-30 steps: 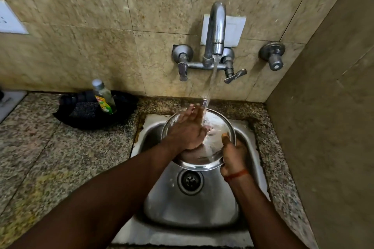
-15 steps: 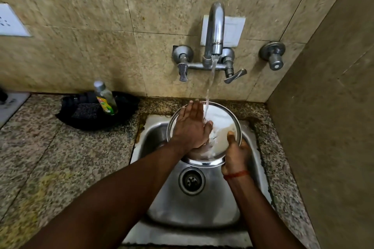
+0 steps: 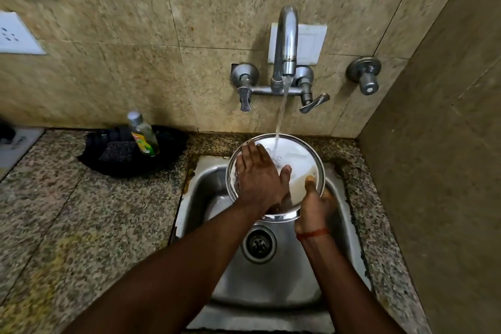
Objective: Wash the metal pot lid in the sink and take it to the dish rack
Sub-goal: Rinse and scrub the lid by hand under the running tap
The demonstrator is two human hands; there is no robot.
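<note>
Fingers (image 3: 250,153) straight and close together, the left hand (image 3: 257,173) lies flat across the face of the metal pot lid (image 3: 298,160), palm down. The right hand (image 3: 314,206) grips the lid's lower right edge, thumb (image 3: 310,182) over the rim, the other fingers curled behind. The lid is held tilted above the back of the sink (image 3: 271,287), right under the tap (image 3: 287,40). Water (image 3: 282,111) strikes its upper middle, just beside the left fingertips. It's round, shiny steel with a raised rim, its wet face gleaming pale. A soap bottle (image 3: 142,134) stands on the counter to the left.
</note>
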